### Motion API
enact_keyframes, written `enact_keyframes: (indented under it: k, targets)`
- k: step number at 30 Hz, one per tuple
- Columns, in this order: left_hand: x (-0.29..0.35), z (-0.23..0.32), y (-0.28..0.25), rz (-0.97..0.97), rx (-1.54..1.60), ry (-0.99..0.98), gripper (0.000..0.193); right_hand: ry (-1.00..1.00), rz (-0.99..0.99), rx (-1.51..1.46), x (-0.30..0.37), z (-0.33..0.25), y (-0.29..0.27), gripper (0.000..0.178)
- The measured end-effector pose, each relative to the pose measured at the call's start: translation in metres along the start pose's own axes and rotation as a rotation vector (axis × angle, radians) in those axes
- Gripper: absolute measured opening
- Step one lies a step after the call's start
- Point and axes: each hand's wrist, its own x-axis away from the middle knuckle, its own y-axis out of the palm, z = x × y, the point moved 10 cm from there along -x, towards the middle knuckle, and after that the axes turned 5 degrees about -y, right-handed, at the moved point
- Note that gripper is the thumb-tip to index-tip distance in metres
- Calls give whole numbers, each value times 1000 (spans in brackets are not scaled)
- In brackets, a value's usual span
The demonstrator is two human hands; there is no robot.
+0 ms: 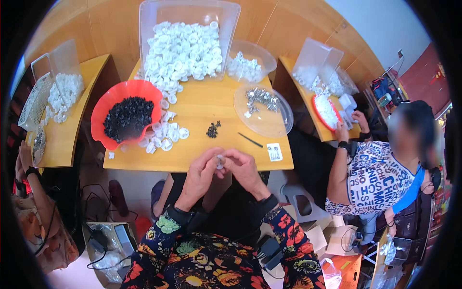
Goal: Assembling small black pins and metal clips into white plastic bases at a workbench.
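Just off the table's front edge, my left hand and my right hand meet with their fingers closed around one small, round, whitish plastic part. Fingertips partly cover it, so its details are hidden. Beyond them on the wooden table lies a little pile of small black parts. A thin black stick-like tool rests to the right of the pile. Several white round plastic parts are scattered to the left, beside a red scalloped bowl full of black pieces.
A clear bin at the back spills white parts. Right of it are a clear bowl of white pieces and a clear lid with metal pieces. A white label marks the right corner. People work at both side tables.
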Motion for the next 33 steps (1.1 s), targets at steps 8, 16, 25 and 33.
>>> enact_keyframes:
  k: [8,16,25,33]
  targets:
    - [0,8,-6,-8,33,-44,32,-187,134,355,-2,-45,-1,7]
    - [-28,-1,-22,7,6,-12,28,-128,299,468,-110,-90,-95,12]
    - [-24,-4,-34,46,-53,7,17,-118,435,551,-233,-98,-123,17]
    - [-28,3,-32,5,-237,58,14,-445,-395,993,-205,-27,89,31]
